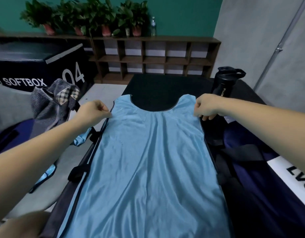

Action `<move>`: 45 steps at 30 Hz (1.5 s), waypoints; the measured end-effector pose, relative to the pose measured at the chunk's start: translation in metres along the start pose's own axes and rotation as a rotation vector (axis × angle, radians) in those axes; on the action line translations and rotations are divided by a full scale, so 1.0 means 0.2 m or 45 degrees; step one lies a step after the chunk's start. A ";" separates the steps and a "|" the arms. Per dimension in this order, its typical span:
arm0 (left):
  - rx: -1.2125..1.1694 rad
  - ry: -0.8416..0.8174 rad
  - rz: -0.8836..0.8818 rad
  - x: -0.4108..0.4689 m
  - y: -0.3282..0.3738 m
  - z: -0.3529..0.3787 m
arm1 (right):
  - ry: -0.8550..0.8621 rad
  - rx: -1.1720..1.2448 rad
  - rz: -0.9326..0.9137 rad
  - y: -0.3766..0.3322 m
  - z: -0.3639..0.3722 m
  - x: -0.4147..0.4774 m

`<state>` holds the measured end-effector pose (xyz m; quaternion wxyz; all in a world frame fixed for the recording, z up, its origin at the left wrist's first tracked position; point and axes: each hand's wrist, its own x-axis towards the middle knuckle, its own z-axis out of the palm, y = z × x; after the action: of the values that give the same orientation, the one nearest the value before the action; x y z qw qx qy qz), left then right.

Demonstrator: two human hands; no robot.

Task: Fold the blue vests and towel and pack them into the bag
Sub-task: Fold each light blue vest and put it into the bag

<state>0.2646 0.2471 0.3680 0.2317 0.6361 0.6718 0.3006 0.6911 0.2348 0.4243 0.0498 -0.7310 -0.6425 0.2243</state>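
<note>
We pinch the blue vest (148,160) at both shoulder straps, left hand (92,113) and right hand (206,107) level with each other. The vest lies flat between them, its long axis running back toward us, so folding likely draws the shoulders hemward.

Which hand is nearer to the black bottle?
Right. The right hand pinches one shoulder of the blue vest, just in front of the black bottle; the left hand pinches the other shoulder, across the vest.
</note>
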 end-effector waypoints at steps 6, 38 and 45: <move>0.147 -0.051 0.052 -0.44 0.00 -0.06 | -0.071 -0.271 -0.130 -0.05 0.13 -0.38; 0.628 0.061 0.310 -1.00 -0.21 -0.17 | 0.413 -0.902 -0.612 0.18 0.53 -1.07; 0.428 -0.081 0.781 -1.44 0.08 0.05 | 0.318 -0.675 -0.639 0.20 0.53 -1.28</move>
<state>0.3079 -0.0376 0.3520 0.0434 0.8467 0.4819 0.2213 0.6682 -0.0415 0.3830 -0.0098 -0.5603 -0.8261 -0.0595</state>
